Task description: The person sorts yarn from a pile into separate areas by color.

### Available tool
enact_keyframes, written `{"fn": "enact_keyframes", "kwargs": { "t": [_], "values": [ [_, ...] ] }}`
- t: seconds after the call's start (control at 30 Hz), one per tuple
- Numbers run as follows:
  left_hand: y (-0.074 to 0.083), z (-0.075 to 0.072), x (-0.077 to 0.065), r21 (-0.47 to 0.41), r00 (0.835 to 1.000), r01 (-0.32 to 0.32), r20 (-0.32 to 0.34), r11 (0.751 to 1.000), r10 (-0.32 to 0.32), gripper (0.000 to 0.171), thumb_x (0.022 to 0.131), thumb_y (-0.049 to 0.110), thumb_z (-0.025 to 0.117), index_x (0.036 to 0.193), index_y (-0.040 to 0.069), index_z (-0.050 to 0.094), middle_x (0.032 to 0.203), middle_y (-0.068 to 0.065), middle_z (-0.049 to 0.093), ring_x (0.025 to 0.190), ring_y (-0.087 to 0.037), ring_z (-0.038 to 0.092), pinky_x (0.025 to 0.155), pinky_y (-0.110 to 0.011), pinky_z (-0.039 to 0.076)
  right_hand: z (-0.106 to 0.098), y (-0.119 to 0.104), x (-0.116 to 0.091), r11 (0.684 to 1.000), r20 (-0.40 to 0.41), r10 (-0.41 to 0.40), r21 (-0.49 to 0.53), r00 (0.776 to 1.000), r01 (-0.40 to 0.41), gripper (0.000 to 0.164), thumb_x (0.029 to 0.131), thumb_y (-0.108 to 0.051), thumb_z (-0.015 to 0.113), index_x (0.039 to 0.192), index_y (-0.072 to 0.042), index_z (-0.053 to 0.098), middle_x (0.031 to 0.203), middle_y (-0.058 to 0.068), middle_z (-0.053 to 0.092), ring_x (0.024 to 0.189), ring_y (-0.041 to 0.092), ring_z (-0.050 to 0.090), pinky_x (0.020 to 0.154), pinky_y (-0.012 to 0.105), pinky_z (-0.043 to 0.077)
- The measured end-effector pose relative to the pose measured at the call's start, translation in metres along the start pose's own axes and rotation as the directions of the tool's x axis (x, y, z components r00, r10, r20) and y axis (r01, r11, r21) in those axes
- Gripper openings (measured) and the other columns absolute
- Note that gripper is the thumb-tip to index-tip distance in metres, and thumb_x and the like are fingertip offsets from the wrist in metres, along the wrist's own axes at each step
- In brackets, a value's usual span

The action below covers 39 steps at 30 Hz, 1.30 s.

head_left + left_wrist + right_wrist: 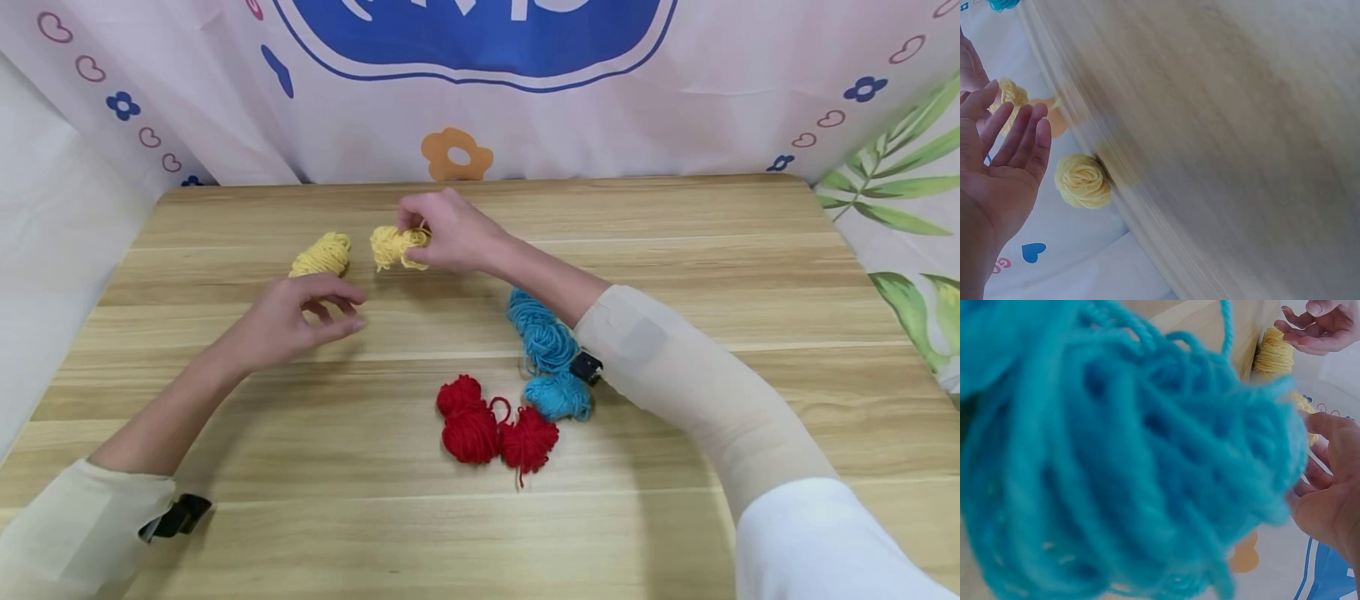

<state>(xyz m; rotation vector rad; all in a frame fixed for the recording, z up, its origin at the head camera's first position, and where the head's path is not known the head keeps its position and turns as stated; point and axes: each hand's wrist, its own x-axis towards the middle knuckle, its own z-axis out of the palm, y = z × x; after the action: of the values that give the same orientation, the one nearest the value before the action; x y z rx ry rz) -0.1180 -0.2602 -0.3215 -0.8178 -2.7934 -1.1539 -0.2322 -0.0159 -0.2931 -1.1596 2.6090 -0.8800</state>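
Observation:
My right hand (453, 233) pinches a yellow yarn bundle (393, 247) near the back of the wooden table, left of centre. A second yellow yarn bundle (324, 255) lies just to its left, partly hidden behind my left hand (300, 321). That left hand is held over the table with loosely bent fingers and nothing between them. In the left wrist view the second yellow bundle (1084, 181) sits apart from the fingers. Blue yarn bundles (543, 337) lie under my right forearm, and they fill much of the right wrist view as a blurred blue mass (1129, 456).
Two red yarn bundles (468, 421) lie near the middle of the wooden table (337, 533), close to the blue ones. A printed white curtain (712, 117) hangs along the table's back edge. Leaf-patterned cloth (907, 183) is at the right.

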Motion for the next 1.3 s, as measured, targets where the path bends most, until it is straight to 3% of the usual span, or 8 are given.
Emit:
{"fn": "enact_keyframes", "kwargs": {
  "t": [0.5, 1.13, 1.3],
  "values": [
    [0.003, 0.002, 0.001, -0.003, 1.000, 0.002, 0.030, 1.000, -0.002, 0.026, 0.085, -0.001, 0.084, 0.110, 0.000, 0.077, 0.103, -0.009, 0.077, 0.089, -0.008, 0.069, 0.073, -0.018, 0.056, 0.008, 0.001, 0.011, 1.000, 0.033, -0.001, -0.026, 0.999, 0.002, 0.020, 0.092, -0.013, 0.079, 0.106, -0.006, 0.067, 0.114, 0.006, 0.072, 0.105, 0.016, 0.064, 0.093, 0.029, 0.051],
    [0.002, 0.002, -0.002, 0.016, 0.999, -0.042, 0.035, 0.999, 0.041, 0.025, 0.083, -0.003, 0.083, 0.108, -0.001, 0.076, 0.100, -0.008, 0.077, 0.087, -0.008, 0.070, 0.071, -0.020, 0.057, 0.012, 0.001, 0.020, 0.999, 0.060, 0.042, -0.033, 0.997, -0.040, 0.020, 0.092, -0.013, 0.078, 0.107, -0.008, 0.066, 0.112, 0.003, 0.071, 0.103, 0.012, 0.060, 0.093, 0.026, 0.049],
    [0.005, 0.003, -0.002, 0.012, 0.998, -0.037, 0.041, 0.999, 0.036, 0.026, 0.084, -0.002, 0.083, 0.108, 0.000, 0.076, 0.100, -0.007, 0.077, 0.087, -0.013, 0.071, 0.072, -0.021, 0.057, 0.014, 0.002, 0.023, 0.998, 0.061, 0.042, -0.039, 0.997, -0.039, 0.019, 0.092, -0.012, 0.078, 0.107, -0.008, 0.067, 0.110, 0.003, 0.071, 0.100, 0.012, 0.060, 0.091, 0.026, 0.049]
  ]
}}
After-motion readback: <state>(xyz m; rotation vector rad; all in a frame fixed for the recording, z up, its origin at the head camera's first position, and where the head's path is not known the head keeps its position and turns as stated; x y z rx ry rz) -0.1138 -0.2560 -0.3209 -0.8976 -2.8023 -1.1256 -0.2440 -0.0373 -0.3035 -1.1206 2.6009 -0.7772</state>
